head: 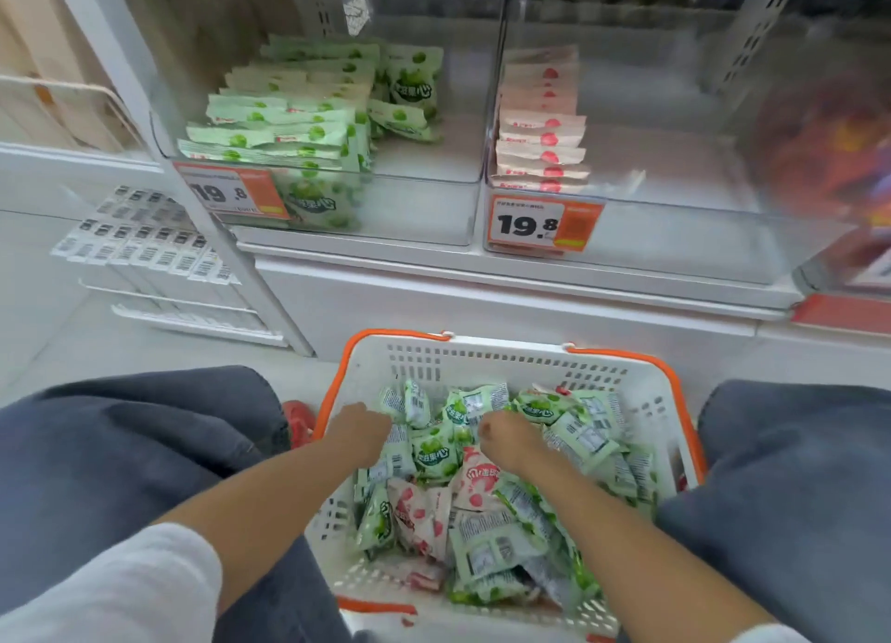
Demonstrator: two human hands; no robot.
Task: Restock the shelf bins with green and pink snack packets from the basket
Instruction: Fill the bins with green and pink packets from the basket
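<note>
Green packets (434,449) crowd the basket (371,372); your left hand (359,432) and right hand (511,437) dig in, grip hidden; gather one colour only, fronts aligned.

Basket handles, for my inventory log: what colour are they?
The handles are orange, clearest in the head view.

The person wears a top with short, pale grey sleeves (120,589). Both arms are bare from the sleeves down to the left hand (359,432) and the right hand (511,437). The trousers (120,449) are dark blue-grey, loose and full of folds.
</note>
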